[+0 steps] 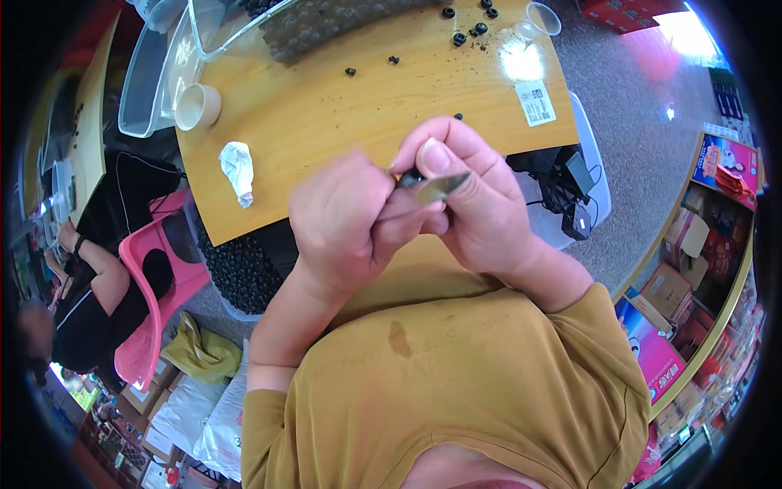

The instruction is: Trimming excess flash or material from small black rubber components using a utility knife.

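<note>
My left hand (338, 220) is closed in a fist above the table's near edge, a short knife (444, 188) in its grip with the blade pointing right. Close against it, my right hand (489, 200) is bent with thumb and forefinger around a small dark round piece (410, 178), which shows only in part behind the blade. The blade lies across the right fingers, and whether it touches the dark piece cannot be made out. Similar dark round pieces (459, 38) are scattered at the far right of the wooden table (301, 106).
On the table are a paper cup (198, 107), a crumpled white tissue (237, 173), a printed card (535, 103) and a clear cup (538, 21). A clear bin (147, 98) stands far left. Dark pieces fill a tub (236, 273) below. Someone sits by a pink chair (142, 277).
</note>
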Demonstrator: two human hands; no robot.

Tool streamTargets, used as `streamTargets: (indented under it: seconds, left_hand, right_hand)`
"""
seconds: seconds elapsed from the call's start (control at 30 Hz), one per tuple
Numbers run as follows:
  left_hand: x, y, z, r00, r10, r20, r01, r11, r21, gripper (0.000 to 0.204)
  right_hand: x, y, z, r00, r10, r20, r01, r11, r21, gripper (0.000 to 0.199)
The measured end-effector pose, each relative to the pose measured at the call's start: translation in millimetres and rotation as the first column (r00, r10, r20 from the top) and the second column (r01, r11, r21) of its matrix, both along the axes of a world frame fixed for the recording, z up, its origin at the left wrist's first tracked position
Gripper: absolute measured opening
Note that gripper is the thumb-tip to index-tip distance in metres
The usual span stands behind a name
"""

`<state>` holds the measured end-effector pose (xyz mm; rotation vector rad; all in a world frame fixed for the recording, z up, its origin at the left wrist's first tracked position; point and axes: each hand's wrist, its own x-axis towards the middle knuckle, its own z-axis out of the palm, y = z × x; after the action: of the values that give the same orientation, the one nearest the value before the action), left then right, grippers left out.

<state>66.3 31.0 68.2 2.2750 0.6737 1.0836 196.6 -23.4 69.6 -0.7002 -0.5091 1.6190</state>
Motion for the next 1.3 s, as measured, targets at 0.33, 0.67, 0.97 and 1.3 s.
streamTargets:
  seconds: [0.33, 0.67, 0.97, 1.3]
  left_hand:
    - [-16, -12, -31, 0.997, 0.046, -0.059, -0.033, 0.979, 0.203, 0.03]
    - [-9, -9, -29, 0.994, 0.104, -0.04, -0.098, 0.987, 0.127, 0.039]
    - [-12, -13, -34, 0.989, 0.119, -0.088, -0.107, 0.986, 0.128, 0.036]
    - [-19, -18, -35, 0.982, 0.168, -0.08, -0.16, 0.982, 0.097, 0.033]
  right_hand:
    - [-14, -6, -17, 1.0, -0.001, 0.026, 0.002, 0.999, -0.051, 0.022]
    - [-11, -8, -21, 0.988, 0.059, -0.145, -0.063, 0.998, -0.022, 0.021]
    - [-10, -10, -30, 0.986, 0.05, -0.16, -0.053, 0.998, -0.013, 0.021]
    - [-11, -1, -22, 0.993, 0.089, -0.075, -0.09, 0.996, -0.013, 0.019]
